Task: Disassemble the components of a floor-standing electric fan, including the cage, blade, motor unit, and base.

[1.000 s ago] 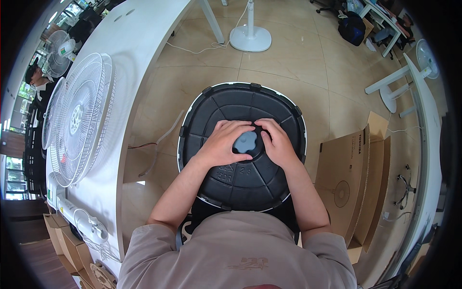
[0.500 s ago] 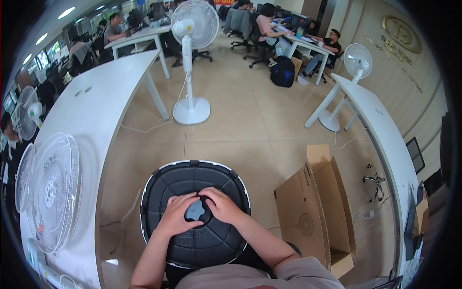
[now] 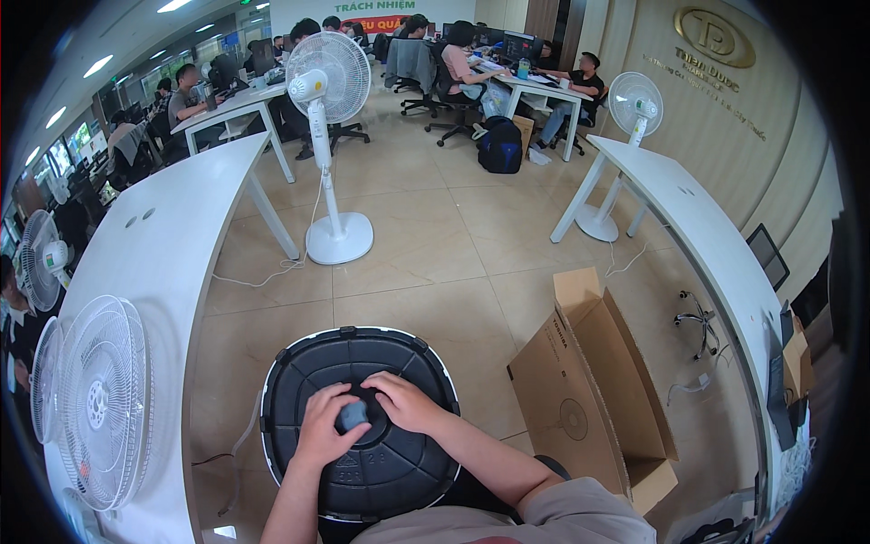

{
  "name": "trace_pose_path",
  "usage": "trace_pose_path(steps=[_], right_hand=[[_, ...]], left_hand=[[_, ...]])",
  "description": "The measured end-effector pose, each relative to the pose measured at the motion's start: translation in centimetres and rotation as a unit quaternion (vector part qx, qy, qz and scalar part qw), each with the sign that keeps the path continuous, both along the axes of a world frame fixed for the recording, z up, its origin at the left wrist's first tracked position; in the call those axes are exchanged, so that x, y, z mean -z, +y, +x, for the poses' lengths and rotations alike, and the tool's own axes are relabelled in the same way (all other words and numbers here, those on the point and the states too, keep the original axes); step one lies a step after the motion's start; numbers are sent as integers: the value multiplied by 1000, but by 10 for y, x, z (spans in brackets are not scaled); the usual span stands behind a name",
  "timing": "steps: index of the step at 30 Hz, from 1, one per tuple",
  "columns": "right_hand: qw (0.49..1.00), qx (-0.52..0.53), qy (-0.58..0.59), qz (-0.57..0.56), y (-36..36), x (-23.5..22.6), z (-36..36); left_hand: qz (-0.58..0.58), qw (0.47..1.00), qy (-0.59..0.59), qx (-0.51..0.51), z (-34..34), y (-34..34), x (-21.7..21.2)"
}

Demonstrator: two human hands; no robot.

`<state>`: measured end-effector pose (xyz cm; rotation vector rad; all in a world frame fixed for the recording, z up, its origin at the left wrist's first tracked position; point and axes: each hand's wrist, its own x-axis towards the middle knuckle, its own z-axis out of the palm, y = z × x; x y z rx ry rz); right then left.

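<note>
A rounded-square black base (image 3: 399,480) with a pale rim, its ribbed underside facing up, rests at my lap. My left hand (image 3: 319,428) is closed around a blue-grey lobed knob (image 3: 352,415) near the middle of the base, thumb on the near side and fingers on the far side. Whether the knob touches the base under it I cannot tell. My right hand (image 3: 405,403) lies on the base just right of the knob, its fingers loosely bent and apart, fingertips at the central recess, holding nothing that shows.
On the left white table (image 3: 172,218) lie round white fan grilles (image 3: 104,399). An open cardboard box (image 3: 571,390) stands on the floor to my right, beside another white table (image 3: 689,195). A white standing fan (image 3: 337,238) is ahead. People sit at desks farther back.
The view has tilted up, so everything sits lower in the picture. My left hand has turned the knob and shifted it slightly left, away from my right hand's fingertips.
</note>
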<state>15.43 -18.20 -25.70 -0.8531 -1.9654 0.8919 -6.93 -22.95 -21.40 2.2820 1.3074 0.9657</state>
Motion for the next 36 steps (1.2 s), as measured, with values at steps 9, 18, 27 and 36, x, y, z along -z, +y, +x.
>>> trace_pose_path(steps=[9,18,27,36], right_hand=[[1000,5,-4,-4,-2,-2,-1],[1000,-5,13,17,-11,0,-8],[999,21,-12,-41,0,-10,4],[995,-14,-77,67,-4,-13,-21]], left_hand=[[-36,998,51,16,5,-2,-5],[-10,999,42,-10,-2,-11,13],[31,896,-384,-222,-23,-16,-24],[12,762,-574,-300,-76,-116,-82]])
